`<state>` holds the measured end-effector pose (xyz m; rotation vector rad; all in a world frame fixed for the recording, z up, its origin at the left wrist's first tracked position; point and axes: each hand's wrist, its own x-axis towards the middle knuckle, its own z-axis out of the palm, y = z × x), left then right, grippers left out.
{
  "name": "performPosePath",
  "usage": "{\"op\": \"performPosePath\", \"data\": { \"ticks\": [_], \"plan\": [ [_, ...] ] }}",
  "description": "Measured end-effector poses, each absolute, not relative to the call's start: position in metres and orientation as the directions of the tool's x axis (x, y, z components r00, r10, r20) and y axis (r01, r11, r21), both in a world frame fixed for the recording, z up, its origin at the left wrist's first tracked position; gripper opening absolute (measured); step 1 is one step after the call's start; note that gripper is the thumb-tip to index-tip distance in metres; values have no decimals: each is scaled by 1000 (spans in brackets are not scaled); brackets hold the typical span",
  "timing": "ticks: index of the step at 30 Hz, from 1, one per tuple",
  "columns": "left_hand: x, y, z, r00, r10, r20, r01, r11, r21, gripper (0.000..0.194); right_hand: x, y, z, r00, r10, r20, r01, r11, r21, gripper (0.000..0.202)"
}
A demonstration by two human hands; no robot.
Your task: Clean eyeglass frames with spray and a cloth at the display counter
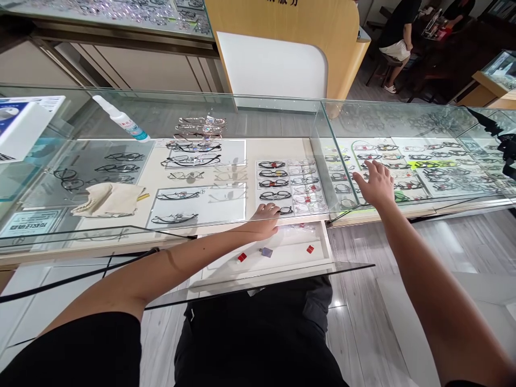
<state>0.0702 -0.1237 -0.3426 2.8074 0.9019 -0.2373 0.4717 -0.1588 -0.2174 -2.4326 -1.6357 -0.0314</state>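
Note:
My left hand (265,221) reaches into the glass display case at its front, above a pulled-out drawer. Its fingers curl over the left part of a pair of dark eyeglasses (286,210) at the front of a white tray; the grip itself is partly hidden. Behind it in the same column lie several dark-framed eyeglasses (273,173), with clear-framed eyeglasses (308,188) to their right. My right hand (378,185) rests with spread fingers on the glass top (342,115) over the right-hand section, holding nothing.
A white spray bottle (123,119), a box (26,126) and a beige cloth (108,200) are on the left. The drawer (290,263) holds small red tags and a grey piece. A glass panel (350,267) sticks out toward me. A person (399,35) sits at far right.

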Motion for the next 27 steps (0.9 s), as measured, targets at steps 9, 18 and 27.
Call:
{"op": "performPosePath", "data": {
  "ticks": [9,18,27],
  "plan": [
    [69,-123,-346,818,538,-205,566,-816,119,35,470,-159,-216,386,914,122,916,-364,-170,86],
    [67,-134,-319,824,499,-269,555,-806,205,29,469,-161,-213,402,911,89,908,-384,-165,87],
    [38,-164,-257,818,516,-256,575,-745,337,37,472,-161,-217,403,909,103,901,-375,-217,84]
  ]
}}
